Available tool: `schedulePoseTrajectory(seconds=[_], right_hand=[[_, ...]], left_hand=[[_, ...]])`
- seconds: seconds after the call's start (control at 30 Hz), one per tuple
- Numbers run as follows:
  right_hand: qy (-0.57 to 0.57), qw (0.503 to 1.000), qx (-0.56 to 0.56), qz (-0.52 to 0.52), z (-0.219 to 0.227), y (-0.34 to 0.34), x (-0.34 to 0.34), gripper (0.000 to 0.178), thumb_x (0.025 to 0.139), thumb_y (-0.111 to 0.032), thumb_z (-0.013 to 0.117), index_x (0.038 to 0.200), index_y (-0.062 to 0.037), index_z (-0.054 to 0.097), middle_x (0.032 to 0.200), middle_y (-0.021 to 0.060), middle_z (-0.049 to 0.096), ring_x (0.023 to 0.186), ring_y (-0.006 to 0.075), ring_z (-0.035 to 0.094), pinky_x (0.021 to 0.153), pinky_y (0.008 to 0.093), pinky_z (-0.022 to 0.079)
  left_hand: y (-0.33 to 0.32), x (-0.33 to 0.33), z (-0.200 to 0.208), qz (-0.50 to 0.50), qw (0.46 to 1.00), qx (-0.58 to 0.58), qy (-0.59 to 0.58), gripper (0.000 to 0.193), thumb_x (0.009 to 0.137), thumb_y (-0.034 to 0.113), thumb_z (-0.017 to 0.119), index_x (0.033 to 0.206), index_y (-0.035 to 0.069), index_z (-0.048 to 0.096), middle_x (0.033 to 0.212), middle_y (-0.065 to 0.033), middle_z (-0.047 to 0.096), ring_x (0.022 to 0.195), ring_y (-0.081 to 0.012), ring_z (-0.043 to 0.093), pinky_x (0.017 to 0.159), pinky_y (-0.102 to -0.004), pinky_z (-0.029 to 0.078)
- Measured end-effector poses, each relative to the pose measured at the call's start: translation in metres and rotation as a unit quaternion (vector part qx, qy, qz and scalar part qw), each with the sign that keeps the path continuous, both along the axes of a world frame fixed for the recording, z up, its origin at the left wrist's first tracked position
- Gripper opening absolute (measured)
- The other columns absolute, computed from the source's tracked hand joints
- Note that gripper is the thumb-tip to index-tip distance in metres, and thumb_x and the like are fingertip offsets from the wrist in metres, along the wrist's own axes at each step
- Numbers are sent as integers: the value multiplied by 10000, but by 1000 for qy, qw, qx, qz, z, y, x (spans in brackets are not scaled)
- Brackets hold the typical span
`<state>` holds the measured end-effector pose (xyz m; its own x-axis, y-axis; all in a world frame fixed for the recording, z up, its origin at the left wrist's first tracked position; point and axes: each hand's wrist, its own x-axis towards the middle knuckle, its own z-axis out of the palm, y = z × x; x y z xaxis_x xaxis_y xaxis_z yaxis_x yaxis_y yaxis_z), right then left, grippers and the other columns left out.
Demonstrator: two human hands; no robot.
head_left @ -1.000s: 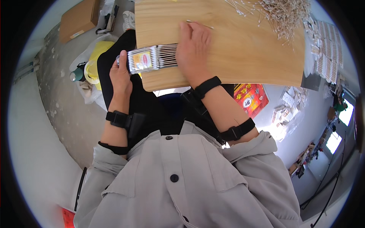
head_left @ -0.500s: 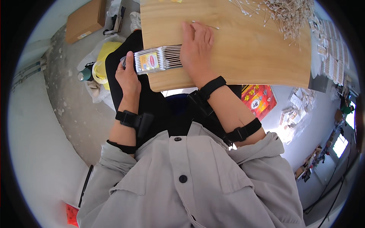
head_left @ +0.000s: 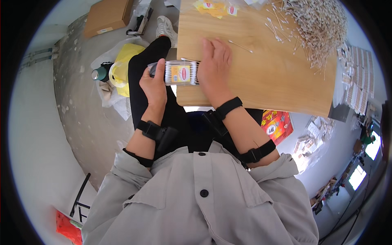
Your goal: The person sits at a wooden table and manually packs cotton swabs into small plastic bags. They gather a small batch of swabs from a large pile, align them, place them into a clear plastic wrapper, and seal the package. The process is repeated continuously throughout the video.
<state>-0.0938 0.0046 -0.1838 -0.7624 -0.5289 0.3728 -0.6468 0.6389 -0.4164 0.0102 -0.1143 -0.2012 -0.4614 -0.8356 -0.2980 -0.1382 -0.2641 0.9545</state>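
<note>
Seemingly midway through a packing job, the person in the head view is gripping a small clear packet of cotton swabs (head_left: 180, 73) at the upper middle of the frame, just off the near left edge of a wooden board (head_left: 261, 77). The left hand (head_left: 154, 83) is curling its fingers around the packet's left end, thumb on top, while the right hand (head_left: 214, 65) is pressing against the packet's right end with its fingers lying flat and close together on the board. One packet looks filled, judging by the even row of sticks inside it; a large loose heap of cotton swabs (head_left: 318, 24) is lying at the upper right of the board, so much appears left to pack. A few yellow labels (head_left: 212, 8) are lying at the board's top edge, and stacks of finished-looking packets (head_left: 359, 77) are sitting at the right rim. At the upper left, a yellow plastic bag (head_left: 122, 61) and a cardboard box (head_left: 108, 16) are resting on the concrete floor. Compared with the frame a second ago, the packet is sitting lower and further right in the picture, and both hands are holding it much as before.
</note>
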Motion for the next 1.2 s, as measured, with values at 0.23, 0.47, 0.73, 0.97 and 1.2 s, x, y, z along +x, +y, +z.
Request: schedulePoseTrajectory(seconds=[0.23, 0.47, 0.73, 0.97, 1.2], right_hand=[[15, 1000, 20, -6, -1, 0, -2, 397, 877, -44, 528, 1273, -20, 522, 1192, 147, 469, 1264, 346, 426, 1127, 528, 269], [13, 1000, 22, -11, 5, 1, -2, 411, 874, -41, 527, 1284, -15, 518, 1182, 146, 465, 1257, 342, 433, 1123, 524, 284], [2, 1000, 16, -21, 7, 3, 0, 412, 870, -23, 514, 1281, 5, 504, 1198, 157, 466, 1253, 353, 436, 1120, 519, 294], [14, 999, -12, -41, 6, 3, 2, 422, 863, -17, 526, 1281, 23, 488, 1196, 162, 473, 1239, 360, 437, 1102, 507, 310], [8, 999, -1, -34, 7, 2, 1, 421, 859, -17, 538, 1275, 27, 490, 1196, 160, 464, 1236, 360, 434, 1097, 503, 316]], left_hand=[[-23, 6, 21, -64, 961, -250, -98, 156, 889, 116, 669, 1010, 19, 646, 1012, -89, 617, 947, -193, 597, 836, -316, 478], [-22, -18, 58, -309, 775, -536, -128, 201, 768, 20, 622, 951, 71, 688, 1070, -91, 590, 1061, -301, 563, 1046, -467, 385], [-15, -21, 60, -352, 795, -467, -163, 251, 812, 8, 563, 996, 87, 715, 1075, -80, 593, 1165, -278, 544, 1122, -555, 269], [-8, -15, 48, -340, 820, -439, -137, 275, 787, 38, 604, 1012, 123, 737, 1177, -91, 543, 1263, -294, 463, 1136, -616, 190], [-13, -19, 51, -376, 775, -487, -146, 328, 818, 36, 586, 1080, 191, 709, 1290, -111, 494, 1342, -327, 395, 1139, -643, 120]])
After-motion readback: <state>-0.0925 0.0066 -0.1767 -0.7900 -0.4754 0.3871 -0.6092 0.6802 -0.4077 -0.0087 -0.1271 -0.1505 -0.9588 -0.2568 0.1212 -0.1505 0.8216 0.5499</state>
